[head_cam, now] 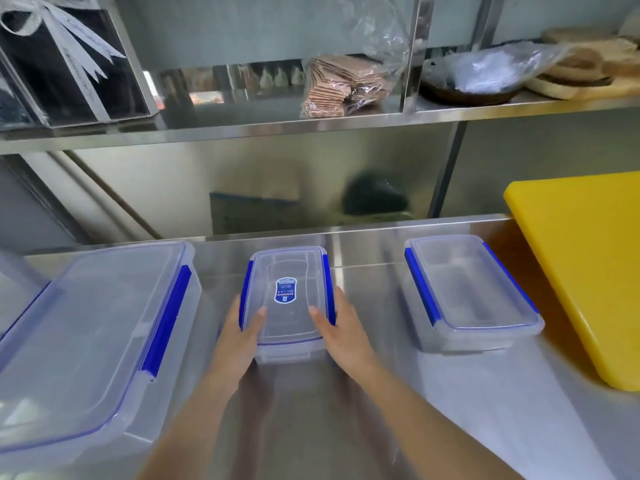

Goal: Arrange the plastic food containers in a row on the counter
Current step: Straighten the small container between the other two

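Three clear plastic containers with blue clip lids stand on the steel counter [381,393]. The middle container [289,271], small with a blue label on its lid, is gripped from both sides: my left hand [239,337] on its left edge, my right hand [341,330] on its right edge, thumbs on the lid. A much larger container [86,327] stands to the left. A medium container [471,289] stands to the right, slightly turned. Part of another clear container [17,282] shows at the far left edge.
A thick yellow cutting board [588,265] lies at the right of the counter. A steel shelf [311,124] above holds a black gift box with ribbon [65,60], bagged brown paper items [343,84] and woven mats [588,60]. The steel back wall rises behind the containers.
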The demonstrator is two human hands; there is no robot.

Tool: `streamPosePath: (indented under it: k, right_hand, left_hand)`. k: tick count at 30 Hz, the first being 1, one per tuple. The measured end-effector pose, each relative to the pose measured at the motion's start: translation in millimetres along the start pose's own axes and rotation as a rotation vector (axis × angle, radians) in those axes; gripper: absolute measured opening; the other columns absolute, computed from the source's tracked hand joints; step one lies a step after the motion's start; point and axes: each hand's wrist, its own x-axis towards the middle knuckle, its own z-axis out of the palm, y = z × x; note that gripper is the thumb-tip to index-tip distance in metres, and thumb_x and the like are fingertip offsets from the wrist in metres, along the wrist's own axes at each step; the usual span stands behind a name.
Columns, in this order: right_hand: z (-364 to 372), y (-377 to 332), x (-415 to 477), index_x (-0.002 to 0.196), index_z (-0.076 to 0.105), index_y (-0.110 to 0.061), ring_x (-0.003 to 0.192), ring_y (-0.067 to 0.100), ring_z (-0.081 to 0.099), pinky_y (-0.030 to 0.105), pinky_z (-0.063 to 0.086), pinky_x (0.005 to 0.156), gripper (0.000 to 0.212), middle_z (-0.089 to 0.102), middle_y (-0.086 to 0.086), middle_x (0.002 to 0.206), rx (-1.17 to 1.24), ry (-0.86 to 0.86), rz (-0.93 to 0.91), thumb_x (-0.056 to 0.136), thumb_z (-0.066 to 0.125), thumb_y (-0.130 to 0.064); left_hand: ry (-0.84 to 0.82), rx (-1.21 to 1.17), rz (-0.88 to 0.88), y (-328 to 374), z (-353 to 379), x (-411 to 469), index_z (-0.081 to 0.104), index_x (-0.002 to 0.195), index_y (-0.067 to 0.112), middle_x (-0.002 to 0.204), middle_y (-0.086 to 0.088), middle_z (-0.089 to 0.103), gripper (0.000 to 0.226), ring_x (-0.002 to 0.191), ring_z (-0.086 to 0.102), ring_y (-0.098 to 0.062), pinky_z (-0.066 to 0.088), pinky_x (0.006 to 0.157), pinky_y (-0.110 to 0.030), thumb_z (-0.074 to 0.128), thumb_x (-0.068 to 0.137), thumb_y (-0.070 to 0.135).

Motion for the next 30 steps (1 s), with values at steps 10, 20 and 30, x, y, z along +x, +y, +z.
streamPosePath:
  k: [10, 20, 30]
  right_hand:
    - [-3.1, 9.4, 16.1, 0.146, 0.011, -0.033, 0.124, 0.018, 0.050, 0.047, 0.050, 0.098, 0.077, 0.043, -0.001, 0.141, -0.068, -0.032, -0.036, 0.082, 0.041, -0.066]
    - [-11.8, -43.1, -12.8, 0.138, 0.034, -0.019, 0.123, 0.017, 0.044, 0.030, 0.041, 0.102, 0.052, 0.044, 0.001, 0.139, -0.320, 0.365, -0.246, 0.092, 0.046, -0.042]
    - [131.7, -108.5, -56.2, 0.149, 0.011, -0.024, 0.135, 0.009, 0.030, 0.024, 0.028, 0.102, 0.074, 0.026, -0.007, 0.149, 0.140, -0.345, -0.056, 0.090, 0.050, -0.048]
  left_hand:
    - [0.063, 0.011, 0.029, 9.8, 13.9, -1.6, 0.038, 0.133, 0.029, 0.121, 0.003, 0.056, 0.047, 0.108, 0.058, -0.017, 0.051, 0.084, -0.033, 0.054, 0.090, 0.036]
    - [0.378, 0.274, 0.206, 46.5, -37.7, -20.4, 0.036, 0.140, 0.019, 0.149, -0.005, 0.038, 0.056, 0.135, 0.036, -0.025, 0.031, 0.110, -0.043, 0.053, 0.090, 0.040]
    - [0.638, 0.755, -0.181, 12.8, -244.2, -24.6, 0.040, 0.137, 0.015, 0.137, -0.029, 0.044, 0.062, 0.126, 0.038, -0.049, 0.026, 0.106, -0.056, 0.049, 0.088, 0.053]
